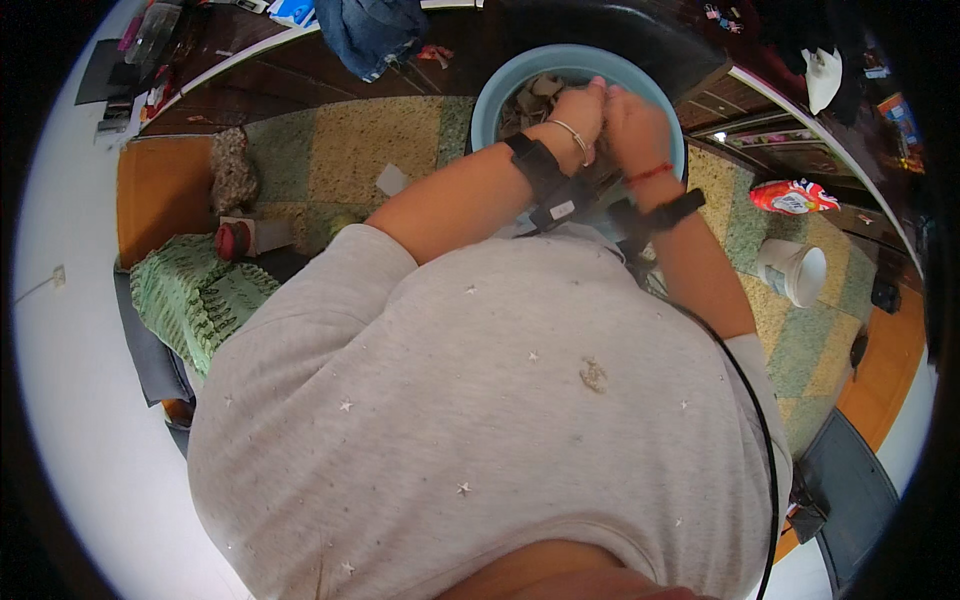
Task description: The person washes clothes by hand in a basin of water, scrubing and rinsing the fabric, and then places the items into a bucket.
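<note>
Both of my hands are over a round blue plastic tub [491, 82], close together near its middle. My left hand [581, 116], with a metal bangle at the wrist, has its fingers curled towards the other hand. Beside it, my right hand [636, 127], with a red cord bracelet, is bent with the knuckles up and slightly blurred. What the fingers hold, if anything, is hidden. Crumpled grey-brown pieces [534, 97], perhaps cloth or paper, lie in the tub left of my hands. Black straps with small devices sit on both forearms.
A white plastic bucket [784, 268] lies on its side on the tiled floor at right, below a red packet [793, 196]. Denim cloth [375, 34] hangs over the furniture edge above. A green textured cloth [199, 292] covers something at left. A black cable runs down my right side.
</note>
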A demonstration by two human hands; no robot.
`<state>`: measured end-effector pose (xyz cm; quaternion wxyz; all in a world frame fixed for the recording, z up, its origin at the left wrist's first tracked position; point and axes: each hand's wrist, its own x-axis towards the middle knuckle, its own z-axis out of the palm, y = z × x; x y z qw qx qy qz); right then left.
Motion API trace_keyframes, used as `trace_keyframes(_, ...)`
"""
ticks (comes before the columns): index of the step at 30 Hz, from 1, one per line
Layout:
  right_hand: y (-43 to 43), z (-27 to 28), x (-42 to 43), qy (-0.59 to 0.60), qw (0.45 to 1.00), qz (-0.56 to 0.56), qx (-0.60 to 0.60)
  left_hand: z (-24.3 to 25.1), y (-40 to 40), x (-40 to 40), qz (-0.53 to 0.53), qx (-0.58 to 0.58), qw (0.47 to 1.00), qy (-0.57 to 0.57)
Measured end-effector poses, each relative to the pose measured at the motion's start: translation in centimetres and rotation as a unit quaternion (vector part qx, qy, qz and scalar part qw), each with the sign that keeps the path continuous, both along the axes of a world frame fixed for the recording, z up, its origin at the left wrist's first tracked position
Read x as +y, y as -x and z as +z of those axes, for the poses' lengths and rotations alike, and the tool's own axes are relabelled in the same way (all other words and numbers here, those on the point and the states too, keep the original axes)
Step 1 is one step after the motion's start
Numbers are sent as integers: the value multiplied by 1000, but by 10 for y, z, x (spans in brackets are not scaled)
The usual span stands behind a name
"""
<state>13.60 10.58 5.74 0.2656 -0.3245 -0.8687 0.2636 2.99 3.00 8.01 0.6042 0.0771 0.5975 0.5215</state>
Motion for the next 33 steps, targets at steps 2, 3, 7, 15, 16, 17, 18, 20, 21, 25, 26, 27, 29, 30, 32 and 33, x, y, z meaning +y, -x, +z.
trace_keyframes(2,-8,-18,22,22,998,-23,-55,7,-19,-3,-45,163,985,-13)
trace_keyframes(3,-7,-15,18,21,998,-23,-56,4,-19,-2,-44,162,986,-13)
trace_keyframes(7,19,43,-58,-23,997,76,-18,-66,33,5,-18,-88,995,-38)
trace_keyframes(15,-11,-29,28,196,980,-25,-27,17,8,-16,-19,52,998,-26)
trace_keyframes(16,-11,-22,25,195,980,-17,-27,3,23,-13,7,-13,1000,-10)
trace_keyframes(17,-13,-14,21,187,981,-27,39,-10,34,-14,14,-12,1000,-11)
trace_keyframes(18,-18,-7,18,177,977,-47,104,-16,40,-13,11,-113,991,-73)
trace_keyframes(20,-23,3,11,151,982,12,111,-17,56,-19,-10,-223,967,-122)
trace_keyframes(21,-25,9,6,122,983,69,116,-24,60,-23,-7,-222,967,-122)
trace_keyframes(25,-25,10,-6,142,981,123,35,-24,56,-29,-154,-70,957,-235)
trace_keyframes(26,-30,13,0,166,975,151,-3,-13,51,-31,-148,-69,963,-214)
trace_keyframes(27,-34,10,5,164,975,150,-2,-2,51,-33,-149,-68,963,-216)
trace_keyframes(29,-41,-5,15,419,899,114,66,8,56,-37,-219,30,959,-176)
trace_keyframes(30,-45,-1,15,422,899,87,83,5,60,-40,-219,31,959,-176)
trace_keyframes(32,-54,-14,24,489,856,70,156,-10,71,-44,-245,98,959,-107)
trace_keyframes(33,-55,-15,24,549,803,49,226,-13,76,-44,-247,98,958,-108)
